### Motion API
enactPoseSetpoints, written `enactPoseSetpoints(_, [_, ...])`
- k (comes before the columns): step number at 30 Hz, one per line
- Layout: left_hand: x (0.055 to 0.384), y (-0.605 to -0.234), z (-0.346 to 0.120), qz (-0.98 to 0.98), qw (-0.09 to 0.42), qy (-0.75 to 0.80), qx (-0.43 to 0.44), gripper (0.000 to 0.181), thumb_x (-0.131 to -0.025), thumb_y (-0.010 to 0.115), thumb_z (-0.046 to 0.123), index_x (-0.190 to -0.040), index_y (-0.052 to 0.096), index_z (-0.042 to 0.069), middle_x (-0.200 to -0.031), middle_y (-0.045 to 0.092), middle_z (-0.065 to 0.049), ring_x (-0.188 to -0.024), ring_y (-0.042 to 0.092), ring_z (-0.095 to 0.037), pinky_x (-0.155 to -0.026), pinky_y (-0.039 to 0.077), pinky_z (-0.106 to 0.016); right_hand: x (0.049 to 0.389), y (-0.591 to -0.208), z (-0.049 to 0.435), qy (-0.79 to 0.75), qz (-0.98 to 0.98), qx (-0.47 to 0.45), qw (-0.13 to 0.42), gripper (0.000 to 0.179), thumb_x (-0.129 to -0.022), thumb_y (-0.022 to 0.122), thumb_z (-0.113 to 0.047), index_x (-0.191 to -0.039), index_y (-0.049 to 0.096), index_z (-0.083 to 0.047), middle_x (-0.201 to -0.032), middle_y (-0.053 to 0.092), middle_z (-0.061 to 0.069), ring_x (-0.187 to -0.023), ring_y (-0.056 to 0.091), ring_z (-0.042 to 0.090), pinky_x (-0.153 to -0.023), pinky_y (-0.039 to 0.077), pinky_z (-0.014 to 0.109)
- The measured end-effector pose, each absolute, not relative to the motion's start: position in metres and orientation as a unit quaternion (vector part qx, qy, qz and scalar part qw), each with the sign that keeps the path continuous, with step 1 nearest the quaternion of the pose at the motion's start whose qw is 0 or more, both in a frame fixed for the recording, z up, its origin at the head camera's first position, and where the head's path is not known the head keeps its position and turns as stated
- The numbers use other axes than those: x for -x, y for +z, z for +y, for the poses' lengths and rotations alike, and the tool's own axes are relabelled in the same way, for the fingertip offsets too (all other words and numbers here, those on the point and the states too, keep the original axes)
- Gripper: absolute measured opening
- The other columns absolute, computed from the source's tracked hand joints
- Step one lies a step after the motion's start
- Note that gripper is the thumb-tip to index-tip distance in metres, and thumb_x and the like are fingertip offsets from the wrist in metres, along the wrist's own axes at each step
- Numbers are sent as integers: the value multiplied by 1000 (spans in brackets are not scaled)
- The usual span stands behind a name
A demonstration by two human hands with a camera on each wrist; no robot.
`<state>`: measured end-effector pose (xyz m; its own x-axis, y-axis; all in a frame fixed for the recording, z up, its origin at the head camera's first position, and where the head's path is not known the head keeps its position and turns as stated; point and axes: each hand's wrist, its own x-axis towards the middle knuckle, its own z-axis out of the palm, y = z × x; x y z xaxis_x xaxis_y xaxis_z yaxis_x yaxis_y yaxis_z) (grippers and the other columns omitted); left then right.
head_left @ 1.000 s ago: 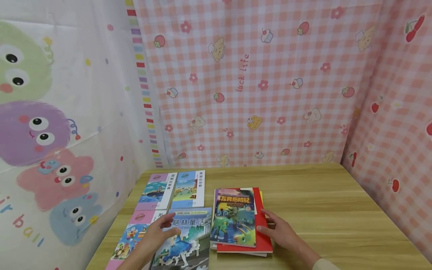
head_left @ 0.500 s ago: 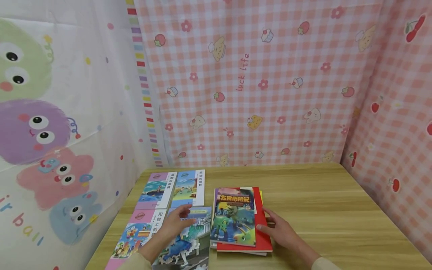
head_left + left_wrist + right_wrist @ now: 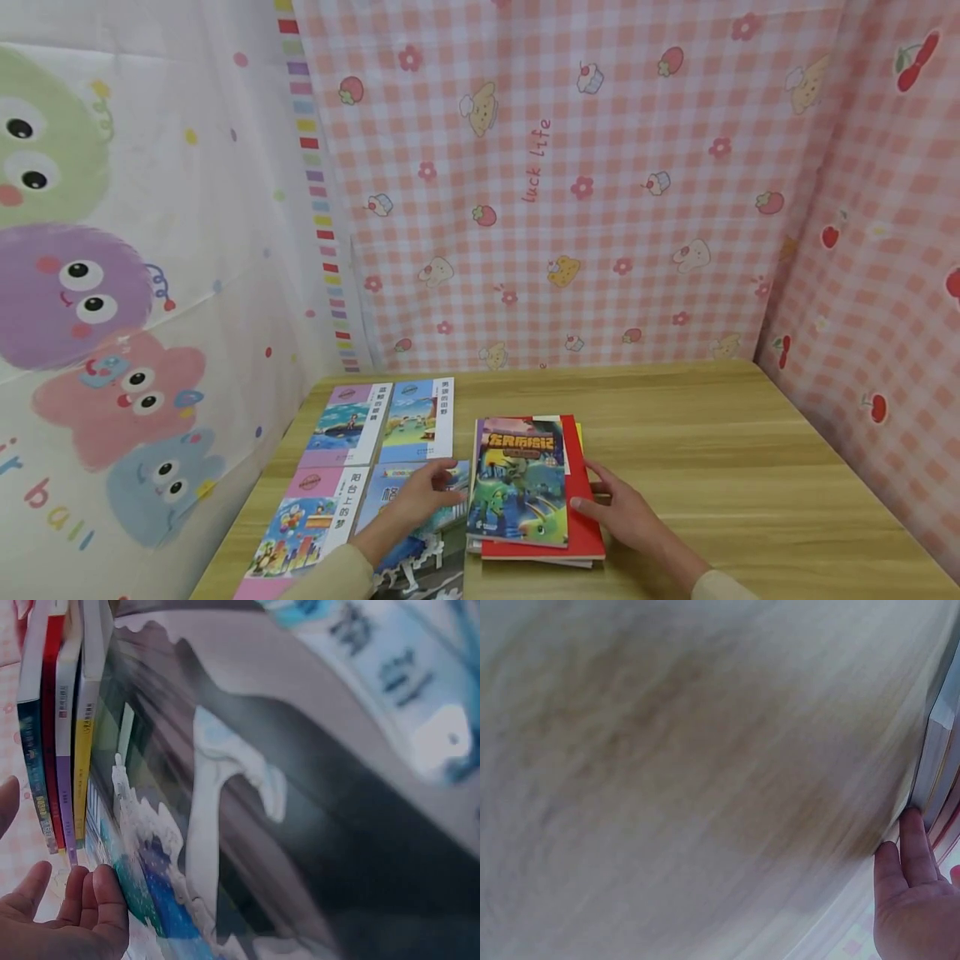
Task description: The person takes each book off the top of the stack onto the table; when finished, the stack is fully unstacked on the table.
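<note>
A stack of books lies on the table, topped by a dinosaur picture book (image 3: 517, 483) over a larger red book (image 3: 585, 533). My left hand (image 3: 426, 496) is just left of the stack, over a blue-covered storybook (image 3: 420, 575), its fingers bent loosely around nothing. In the left wrist view, those fingers (image 3: 109, 900) sit close to the stack's spines (image 3: 64, 727); contact is unclear. My right hand (image 3: 626, 512) rests at the stack's right edge, thumb on the red book's border. The right wrist view has its straight fingers (image 3: 915, 847) against the page edges (image 3: 937, 757).
On the table's left side lie a whale-cover book (image 3: 345, 425), a blue-and-white book (image 3: 416, 421) and a pink-bordered book (image 3: 300, 529), beside the storybook. The wooden table (image 3: 720, 475) extends right of the stack. A checked curtain (image 3: 562, 317) hangs behind.
My left hand has moved right across the blue-covered storybook towards the stack, uncovering more of the pink-bordered book. My right hand and the stack have stayed in place.
</note>
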<state>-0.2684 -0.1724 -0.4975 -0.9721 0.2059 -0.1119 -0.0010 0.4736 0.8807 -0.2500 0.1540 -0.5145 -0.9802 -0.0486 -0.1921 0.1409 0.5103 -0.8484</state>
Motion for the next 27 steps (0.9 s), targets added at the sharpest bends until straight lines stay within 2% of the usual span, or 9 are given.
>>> enactPoseSetpoints(12, [271, -504, -170, 854, 117, 501, -74, 57, -88, 77, 14, -137, 54, -2, -131, 54, -25, -122, 49, -44, -97, 44, -57, 248, -513, 152, -497, 862, -24, 93, 82, -85, 79, -35, -154, 38, -16, -127, 60, 14, -112, 57, 32, -90, 52, 48])
enactPoseSetpoints(20, [273, -504, -168, 862, 115, 489, -65, 61, -86, 80, 19, -138, 55, 1, -132, 55, -24, -122, 49, -43, -98, 44, -57, 250, -514, 151, -490, 866, -32, 93, 83, -85, 78, -37, -154, 38, -15, -126, 61, 15, -111, 58, 32, -89, 53, 48])
enactPoseSetpoints(27, [270, -504, -156, 868, 98, 474, -107, 71, -84, 81, 23, -140, 49, -6, -132, 53, -29, -121, 50, -48, -97, 43, -60, 248, -513, 153, -490, 867, -23, 86, 84, -86, 76, -41, -154, 36, -10, -126, 61, 18, -111, 59, 33, -93, 50, 53])
